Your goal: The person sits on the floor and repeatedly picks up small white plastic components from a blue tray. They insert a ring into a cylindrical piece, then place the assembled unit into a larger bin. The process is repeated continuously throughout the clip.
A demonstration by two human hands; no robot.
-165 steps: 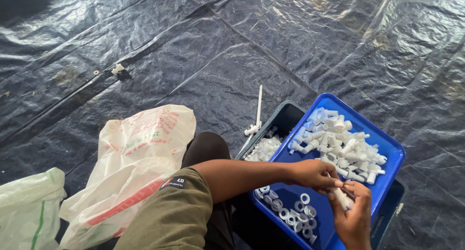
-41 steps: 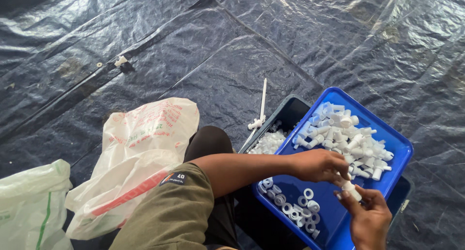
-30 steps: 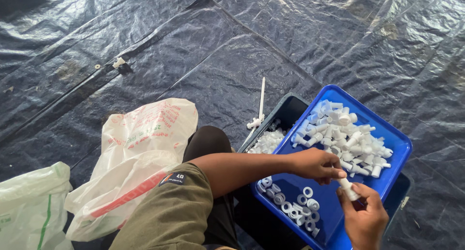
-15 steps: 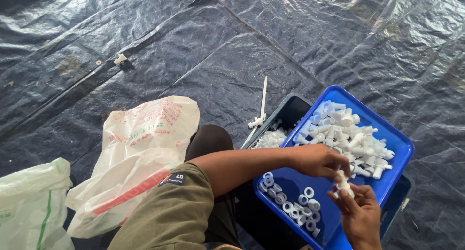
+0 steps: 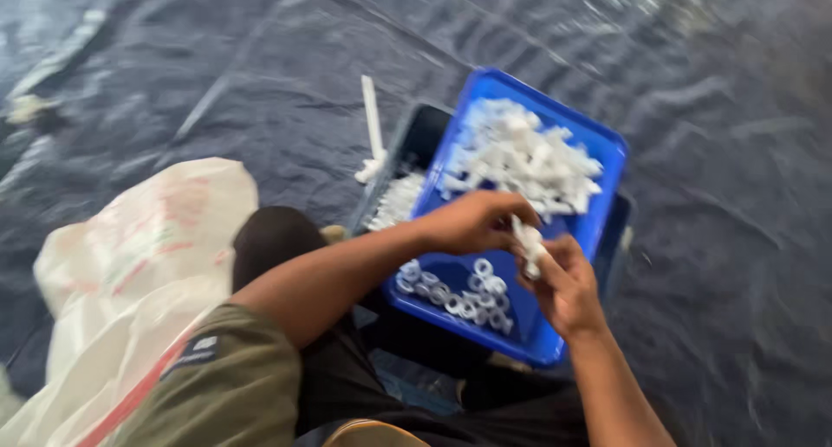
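Note:
Both hands meet over a blue plastic tray [image 5: 607,144]. My right hand [image 5: 565,282] grips a small white plastic fitting [image 5: 529,243], and the fingertips of my left hand [image 5: 472,222] pinch the same piece from the left. A heap of white fittings [image 5: 520,157] fills the tray's far half. A cluster of small white rings [image 5: 455,295] lies at its near end, just below my hands. The picture is blurred by motion.
The tray rests on a dark bin [image 5: 416,144] that holds more white parts. A white stick [image 5: 373,118] pokes out of that bin. A white sack with red print [image 5: 130,265] lies at the left on the black plastic sheeting [image 5: 737,265].
The camera has swung, so the tray now sits nearer the middle of the view. My hands have stayed together on the white fitting, with the left fingers now closed on it.

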